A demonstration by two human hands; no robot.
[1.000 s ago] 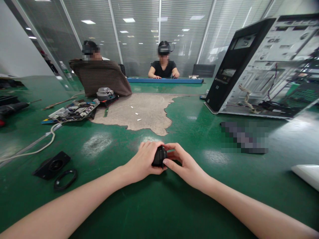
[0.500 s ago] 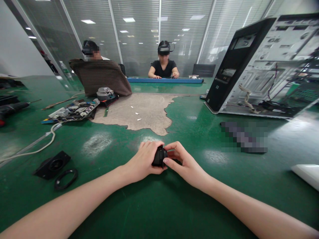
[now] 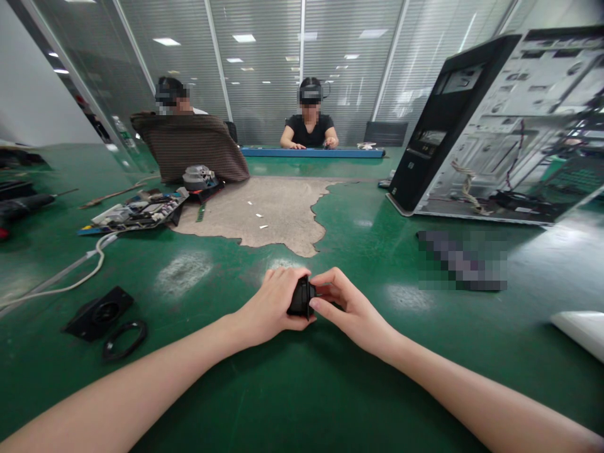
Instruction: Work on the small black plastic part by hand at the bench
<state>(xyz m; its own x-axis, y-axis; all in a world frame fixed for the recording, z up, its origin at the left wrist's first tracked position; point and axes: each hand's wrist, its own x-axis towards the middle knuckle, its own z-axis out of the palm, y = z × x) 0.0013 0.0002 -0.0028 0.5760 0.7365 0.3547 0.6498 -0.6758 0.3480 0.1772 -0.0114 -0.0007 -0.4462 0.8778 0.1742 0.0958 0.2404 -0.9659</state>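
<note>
Black and flanged, the small part sits between my hands above the table's near middle. I have the left hand wrapped round it; the right hand, half curled, grips its right end by thumb and fingertips. Near left lie a square-faced housing and a ring; far right stands an HP computer tower.

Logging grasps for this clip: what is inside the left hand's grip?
A black part shows in the left hand, its rimmed end facing the right hand. Its other end is covered by the left hand, and its underside cannot be seen.
</note>
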